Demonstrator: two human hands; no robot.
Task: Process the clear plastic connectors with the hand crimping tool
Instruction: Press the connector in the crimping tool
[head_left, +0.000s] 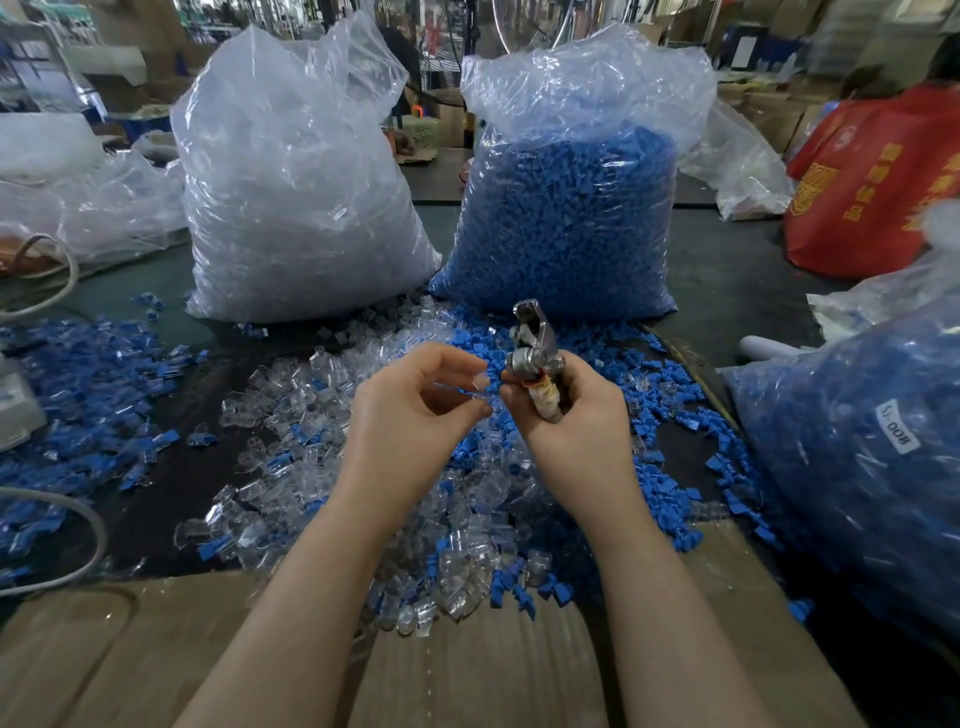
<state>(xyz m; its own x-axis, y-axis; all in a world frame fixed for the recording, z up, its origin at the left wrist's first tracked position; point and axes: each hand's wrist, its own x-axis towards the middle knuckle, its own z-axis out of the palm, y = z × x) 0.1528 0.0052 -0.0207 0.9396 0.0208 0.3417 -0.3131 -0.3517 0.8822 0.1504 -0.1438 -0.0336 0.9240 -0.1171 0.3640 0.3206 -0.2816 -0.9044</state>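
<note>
Head cam: right hand (571, 410) grips crimping tool (535, 358), metal head up; left hand (415, 410) pinches clear connector (480, 384) just beside it, over mid-worktop pile (363, 467).

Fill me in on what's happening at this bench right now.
A person is working through loose plastic parts. The right hand grips a metal hand crimping tool by its handles, head pointing up. The left hand pinches a small clear plastic connector beside the tool's head; it is not yet in the jaws. Below the hands lies a mixed pile of clear and blue pieces. Behind stand a bag of clear parts and a bag of blue parts.
</note>
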